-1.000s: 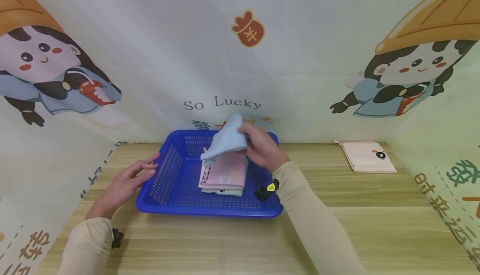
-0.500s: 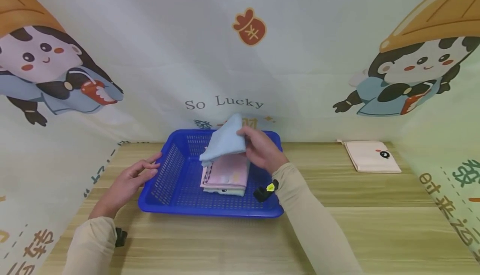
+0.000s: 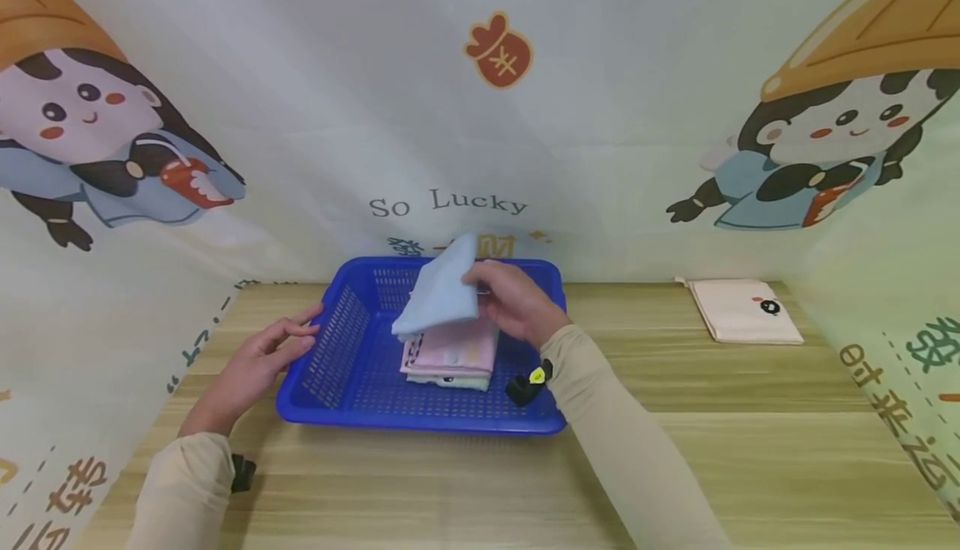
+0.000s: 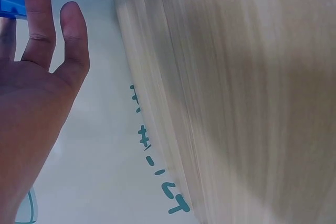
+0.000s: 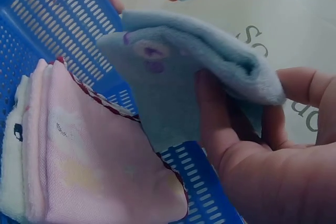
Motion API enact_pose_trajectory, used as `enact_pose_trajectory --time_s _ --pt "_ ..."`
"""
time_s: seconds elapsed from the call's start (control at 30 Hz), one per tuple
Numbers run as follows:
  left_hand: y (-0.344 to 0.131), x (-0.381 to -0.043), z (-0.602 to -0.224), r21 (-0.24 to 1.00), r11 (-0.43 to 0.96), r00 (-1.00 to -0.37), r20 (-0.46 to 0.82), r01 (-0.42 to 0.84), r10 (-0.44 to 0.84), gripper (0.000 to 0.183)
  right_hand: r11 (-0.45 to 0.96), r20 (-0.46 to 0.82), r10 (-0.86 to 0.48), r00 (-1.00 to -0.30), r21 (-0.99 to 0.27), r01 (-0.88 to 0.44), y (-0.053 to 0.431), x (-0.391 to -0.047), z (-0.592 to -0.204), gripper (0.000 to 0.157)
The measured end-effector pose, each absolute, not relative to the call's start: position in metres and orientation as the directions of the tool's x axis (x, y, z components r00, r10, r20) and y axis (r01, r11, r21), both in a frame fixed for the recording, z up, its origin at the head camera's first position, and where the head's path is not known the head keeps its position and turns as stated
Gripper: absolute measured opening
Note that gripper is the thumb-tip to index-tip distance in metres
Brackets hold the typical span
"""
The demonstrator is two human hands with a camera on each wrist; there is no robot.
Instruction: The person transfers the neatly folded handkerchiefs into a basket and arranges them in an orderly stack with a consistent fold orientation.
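Note:
My right hand [image 3: 521, 304] pinches a folded light-blue towel [image 3: 438, 292] by its right edge, thumb on one side and fingers on the other. The towel tilts above a stack in a blue plastic basket [image 3: 420, 427]. On that stack a folded pink towel [image 3: 450, 356] with dark red trim lies over a whitish one [image 5: 14, 150]. In the right wrist view the blue towel [image 5: 163, 85] shows its thick fold and a purple mark. My left hand [image 3: 255, 362] rests its extended fingers against the basket's left side.
On the wooden table [image 3: 360, 492], a cream folded cloth pouch or towel [image 3: 731, 311] with a small dark emblem lies at the right. A printed cloth backdrop [image 3: 600, 117] rises behind the table and along both sides. The basket stands close to its back part.
The blue towel has shifted slightly left and down with my right hand, over the pink towel. My left hand stays at the basket's side.

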State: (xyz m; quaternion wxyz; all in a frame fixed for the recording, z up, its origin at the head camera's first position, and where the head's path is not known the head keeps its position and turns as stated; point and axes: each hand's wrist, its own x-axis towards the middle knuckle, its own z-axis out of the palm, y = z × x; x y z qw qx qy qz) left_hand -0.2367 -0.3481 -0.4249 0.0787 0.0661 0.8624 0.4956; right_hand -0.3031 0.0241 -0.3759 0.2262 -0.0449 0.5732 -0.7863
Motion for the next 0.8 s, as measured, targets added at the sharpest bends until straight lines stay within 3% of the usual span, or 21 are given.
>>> enact_pose_trajectory --time_s 0.3,0.53,0.8 --pt "-0.3478 -0.2363 -0.4263 0.870 0.491 -0.979 -0.060 0.044 0.196 0.049 -0.119 -0.239 -0.415 -0.878 -0.943 0.312 0.0221 -0.3014 -0.3789 0.022" --pt "-0.3484 -0.2354 -0.4265 0.872 0.488 -0.980 -0.071 0.030 0.187 0.050 -0.045 -0.358 -0.407 -0.841 -0.911 0.409 0.0197 -0.2979 -0.3795 0.046" --pt "-0.3464 -0.2353 -0.4249 0.874 0.485 -0.982 -0.087 0.006 0.169 0.052 0.006 -0.395 -0.344 -0.852 -0.908 0.419 0.0220 -0.2972 -0.3799 0.044"
